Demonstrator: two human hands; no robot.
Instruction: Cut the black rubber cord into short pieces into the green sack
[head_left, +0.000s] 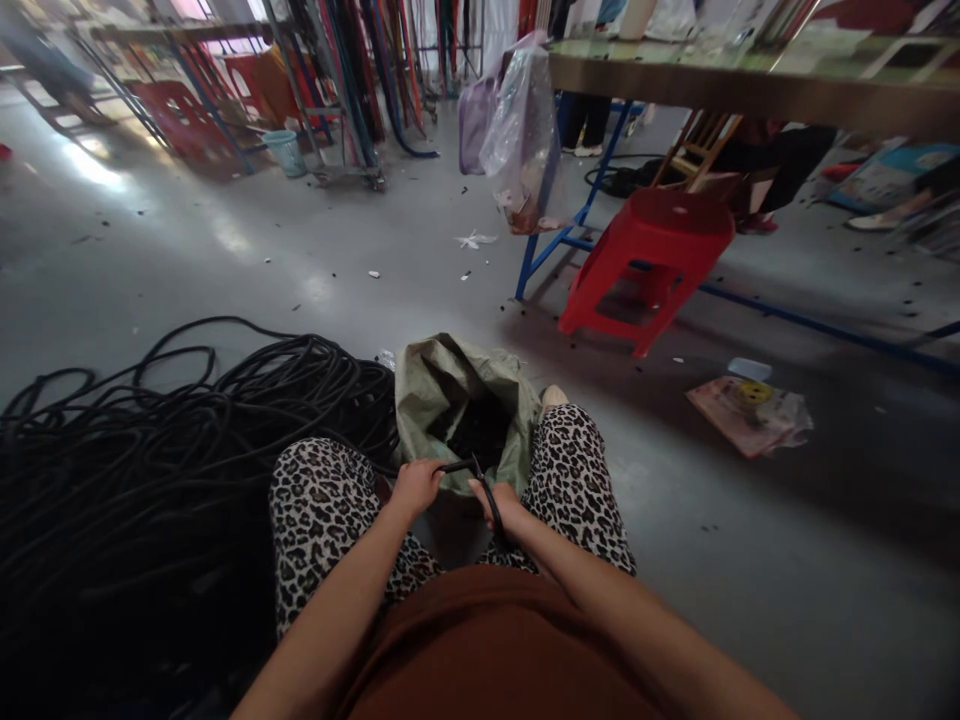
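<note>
Forearms [339, 605] converge, left hand [416, 487] and right hand [504, 504] (fingers [430, 472] curled) close together.

Dim interior overall, strongest light entering between ten and eleven o'clock, white glare on grey floor [195, 225] at ten, deep shadow at four, black cords [292, 375] losing detail toward eight, counter [675, 90] between one and two blurred, wide-angle stretch at edges.

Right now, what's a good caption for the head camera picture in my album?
Left hand holding black cord, right hand holding scissors, by an open sack.
</note>
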